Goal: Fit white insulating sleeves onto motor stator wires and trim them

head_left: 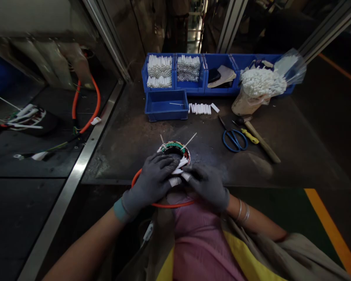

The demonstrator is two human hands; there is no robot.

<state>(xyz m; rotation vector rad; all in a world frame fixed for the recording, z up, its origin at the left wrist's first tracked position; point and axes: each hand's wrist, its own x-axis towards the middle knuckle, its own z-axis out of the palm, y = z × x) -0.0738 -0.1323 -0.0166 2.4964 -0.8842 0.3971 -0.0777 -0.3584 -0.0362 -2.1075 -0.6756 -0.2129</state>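
A ring-shaped motor stator [173,147], with green and white edging and wire windings, sits near the front edge of the bench. White sleeve tubes [181,162] lie across its near right side, and two thin pale sticks stand up from its rim. My left hand [155,175], in a grey glove, is closed over the stator's near left side, thumb beside the tubes. At the near right my right hand [207,183], also gloved, has its fingers and thumb pinched at the tube ends. White wrapping covers both thumb tips. An orange cable [172,205] loops beneath my hands.
Blue bins [190,93] with white tubes stand at the back, behind a small blue tray [166,115] and loose tubes [200,109]. To the right are a bag of white pieces [261,82], blue-handled scissors [234,140], a yellow-handled tool [250,136] and a hammer [261,141]. Another stator [43,121] lies left.
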